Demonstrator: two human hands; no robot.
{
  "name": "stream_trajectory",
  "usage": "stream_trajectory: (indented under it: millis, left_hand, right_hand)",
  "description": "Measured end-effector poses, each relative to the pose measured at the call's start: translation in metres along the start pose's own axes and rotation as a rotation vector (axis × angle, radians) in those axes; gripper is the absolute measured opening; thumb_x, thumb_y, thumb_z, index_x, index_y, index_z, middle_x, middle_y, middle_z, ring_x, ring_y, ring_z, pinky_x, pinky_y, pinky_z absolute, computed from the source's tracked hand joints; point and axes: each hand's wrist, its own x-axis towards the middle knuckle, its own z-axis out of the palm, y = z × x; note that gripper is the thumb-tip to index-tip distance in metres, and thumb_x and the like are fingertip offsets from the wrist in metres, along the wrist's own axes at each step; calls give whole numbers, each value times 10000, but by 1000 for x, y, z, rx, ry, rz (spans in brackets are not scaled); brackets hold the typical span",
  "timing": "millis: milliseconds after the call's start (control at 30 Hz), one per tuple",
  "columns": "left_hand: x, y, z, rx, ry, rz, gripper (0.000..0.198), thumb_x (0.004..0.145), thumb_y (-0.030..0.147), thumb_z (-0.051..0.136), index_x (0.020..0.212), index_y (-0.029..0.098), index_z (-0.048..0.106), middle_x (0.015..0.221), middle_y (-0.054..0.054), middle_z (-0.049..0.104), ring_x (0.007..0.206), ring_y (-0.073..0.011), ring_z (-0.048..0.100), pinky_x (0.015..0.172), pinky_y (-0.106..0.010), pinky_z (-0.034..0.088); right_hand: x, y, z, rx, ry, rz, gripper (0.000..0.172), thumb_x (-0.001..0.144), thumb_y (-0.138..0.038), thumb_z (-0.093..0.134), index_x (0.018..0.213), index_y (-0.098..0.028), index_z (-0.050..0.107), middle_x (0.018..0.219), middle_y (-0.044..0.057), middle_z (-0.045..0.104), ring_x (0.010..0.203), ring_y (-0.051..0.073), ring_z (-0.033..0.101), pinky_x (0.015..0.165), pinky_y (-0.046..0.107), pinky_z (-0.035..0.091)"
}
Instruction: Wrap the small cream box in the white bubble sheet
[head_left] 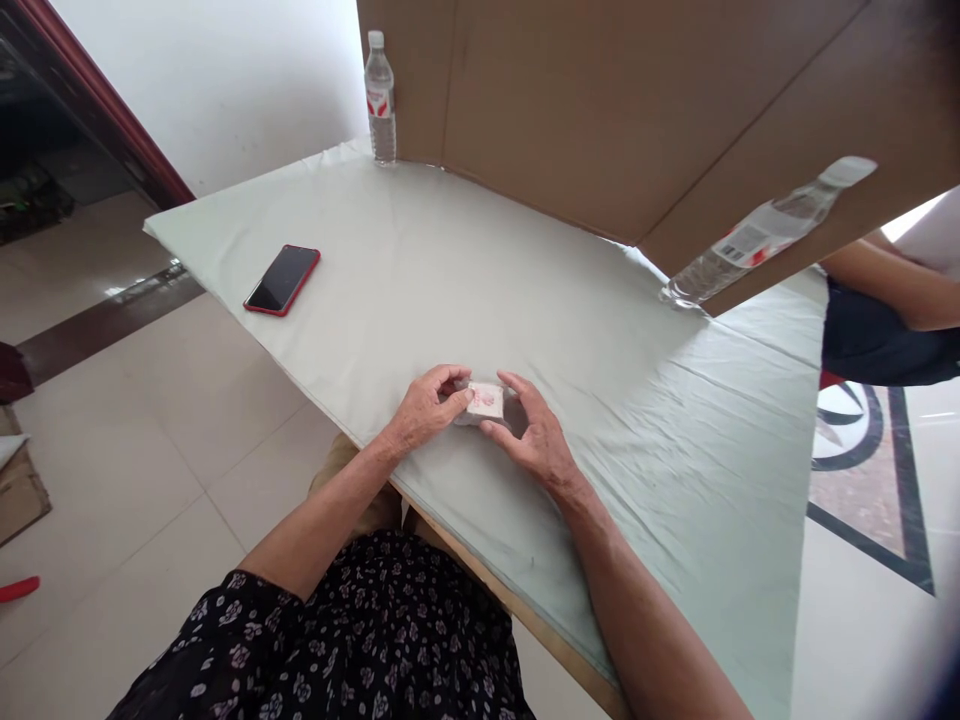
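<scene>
A small white packet with a pink print [484, 401] lies on the pale green cloth of the table [420, 300], near its front edge. My left hand [424, 410] pinches the packet's left side with curled fingers. My right hand [534, 436] grips its right side, fingers bent around it. Both forearms reach in from the bottom of the view.
A red-cased phone [282, 279] lies face up at the left. One water bottle [380, 97] stands at the back by a cardboard screen [622, 110]; another bottle [761, 235] stands at the right. Another person's arm [892, 285] shows at the far right.
</scene>
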Motion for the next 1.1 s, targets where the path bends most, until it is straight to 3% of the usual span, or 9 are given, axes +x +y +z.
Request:
stream_trajectory:
  millis: [100,400,733,967,1100]
  left_hand:
    - [-1,0,-1,15,-12,2,334,846,287,640,1135,123,673,1062,-99,706,929,-180,652,861,-298,530]
    - [-1,0,-1,44,-22,31,300,862,279,619,1114,127,681,1018,-85,692,908,-172,636,848,-296,524]
    - [-2,-1,0,36,-13,28,298,863,297,622,1110,138,672,1012,-80,686,907,-171,634,841,-293,523]
    - [-3,-2,2,75,66,97,291,864,320,625,1092,145,673,1104,-104,673,985,-188,640,900,-307,521]
    - [-3,1,1,105,41,95,294,864,316,627,1091,135,676,1081,-108,691,971,-194,644,900,-319,526]
  right_hand:
    - [-1,-5,-1,-43,26,-79,567,903,-440,633,1431,-296,484,1482,116,532,1400,316,474,1155,557,385]
    - [-1,-10,3,-159,24,-146,486,901,-404,627,1369,-295,550,1451,125,545,1339,334,518,1096,573,428]
    - [-3,-14,4,-165,59,-141,471,929,-474,589,1363,-297,549,1459,136,535,1335,334,522,1080,579,447]
    - [-2,-11,2,-57,61,-81,533,932,-462,588,1428,-296,486,1463,120,540,1390,306,482,1150,561,398]
    - [-1,-6,1,-18,34,-58,536,895,-400,629,1402,-267,517,1381,126,607,1286,301,573,1082,519,475]
